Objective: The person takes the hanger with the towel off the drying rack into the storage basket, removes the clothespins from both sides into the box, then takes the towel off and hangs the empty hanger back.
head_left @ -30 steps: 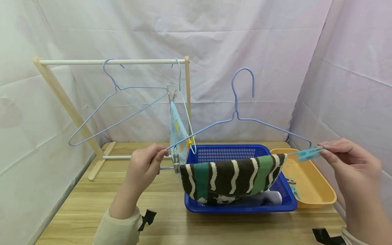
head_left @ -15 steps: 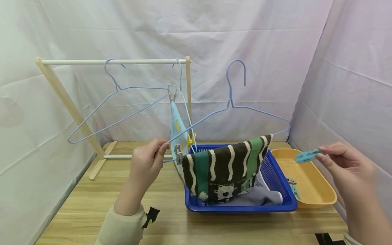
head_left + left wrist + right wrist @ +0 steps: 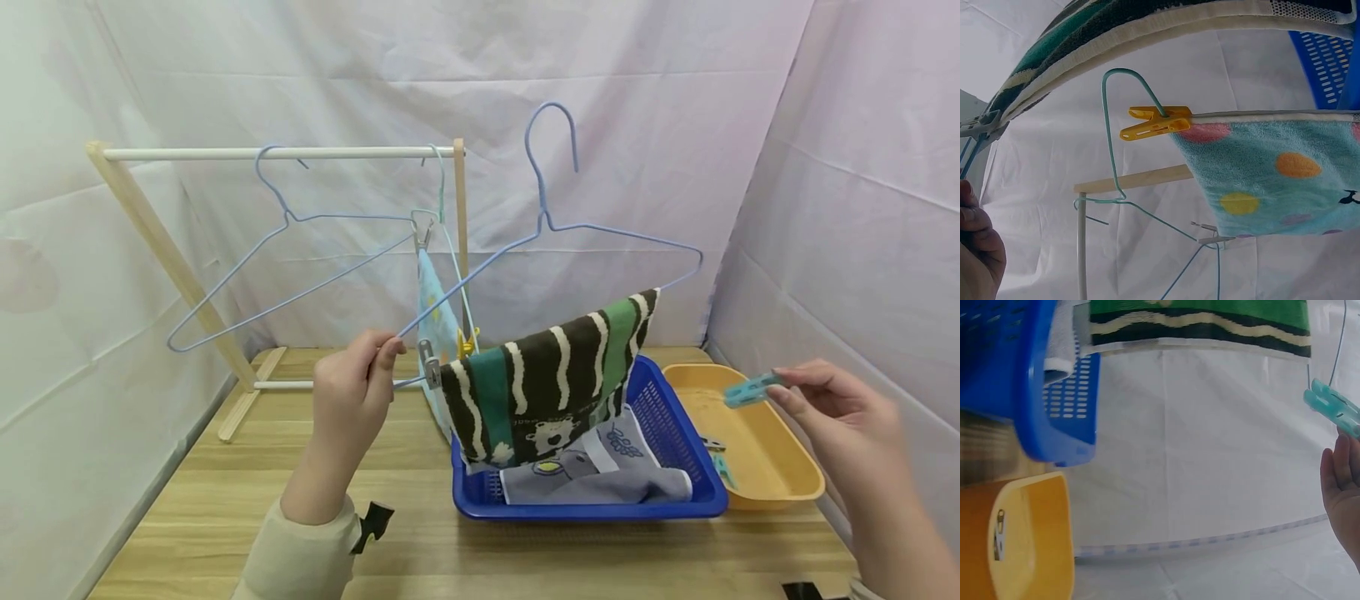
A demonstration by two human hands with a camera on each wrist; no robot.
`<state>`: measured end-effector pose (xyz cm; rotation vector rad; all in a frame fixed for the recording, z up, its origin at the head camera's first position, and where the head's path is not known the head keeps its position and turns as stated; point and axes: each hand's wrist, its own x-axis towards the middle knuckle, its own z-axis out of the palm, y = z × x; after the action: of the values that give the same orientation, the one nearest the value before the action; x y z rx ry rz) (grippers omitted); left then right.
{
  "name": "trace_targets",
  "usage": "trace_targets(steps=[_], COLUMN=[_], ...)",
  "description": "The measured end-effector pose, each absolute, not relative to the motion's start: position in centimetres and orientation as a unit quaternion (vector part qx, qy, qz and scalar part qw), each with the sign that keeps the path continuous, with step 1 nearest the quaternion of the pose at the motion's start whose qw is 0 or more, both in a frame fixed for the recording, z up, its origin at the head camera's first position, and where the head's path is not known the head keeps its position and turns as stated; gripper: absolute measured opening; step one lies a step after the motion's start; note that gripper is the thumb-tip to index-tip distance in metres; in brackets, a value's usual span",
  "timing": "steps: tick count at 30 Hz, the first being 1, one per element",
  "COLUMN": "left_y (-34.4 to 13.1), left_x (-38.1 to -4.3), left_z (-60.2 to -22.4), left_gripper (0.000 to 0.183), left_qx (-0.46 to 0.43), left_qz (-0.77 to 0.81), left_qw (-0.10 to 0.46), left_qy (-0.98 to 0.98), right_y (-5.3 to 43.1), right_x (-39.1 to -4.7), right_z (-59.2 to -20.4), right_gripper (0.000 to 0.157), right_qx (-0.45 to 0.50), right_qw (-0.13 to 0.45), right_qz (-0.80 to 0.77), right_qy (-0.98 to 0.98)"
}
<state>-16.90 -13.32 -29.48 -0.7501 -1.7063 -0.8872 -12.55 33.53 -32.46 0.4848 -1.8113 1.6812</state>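
Note:
My left hand (image 3: 351,383) grips the left end of a blue wire hanger (image 3: 543,204), held tilted with its right side higher. Over its bottom bar hangs a brown, green and white striped towel (image 3: 543,383). A metal clip (image 3: 430,367) fastens the towel's left end to the bar; no clip shows at the right end. My right hand (image 3: 851,429) pinches a teal clothespin (image 3: 752,389) between thumb and fingers, apart from the hanger. In the right wrist view the clothespin (image 3: 1334,407) appears beside the fingers, and only part of that hand is visible.
A drying rack (image 3: 352,153) at the left bears another blue hanger (image 3: 287,215) and a pale green one with a light blue towel (image 3: 1266,169) and yellow clothespin (image 3: 1157,122). A grey towel (image 3: 592,471) lies in the blue basket (image 3: 585,510), beside a yellow tray (image 3: 787,450) holding clips.
The hanger and striped towel have risen, tilted and shifted left, uncovering more of the grey towel. My right hand has drawn the clothespin away from the hanger's right end.

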Motion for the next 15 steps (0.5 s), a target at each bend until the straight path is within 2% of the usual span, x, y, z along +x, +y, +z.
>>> trace_targets(steps=[9,15], left_y=[-13.1,-13.1], left_x=[-16.9,-16.7], left_z=[-29.6,-30.4], left_gripper=[0.042,0.042], left_qx=[-0.304,-0.298], left_qz=[-0.367,-0.381], left_qw=[0.514,0.5], left_qy=[-0.713,-0.718], right_y=[35.1,36.0], right_x=[-13.9,-14.3], right_z=[-35.0,-36.4], right_gripper=[0.019,0.024], right_qx=[0.099,0.026], right_qw=[0.278,0.249], right_qz=[0.673,0.663], right_qy=[-0.678,-0.706])
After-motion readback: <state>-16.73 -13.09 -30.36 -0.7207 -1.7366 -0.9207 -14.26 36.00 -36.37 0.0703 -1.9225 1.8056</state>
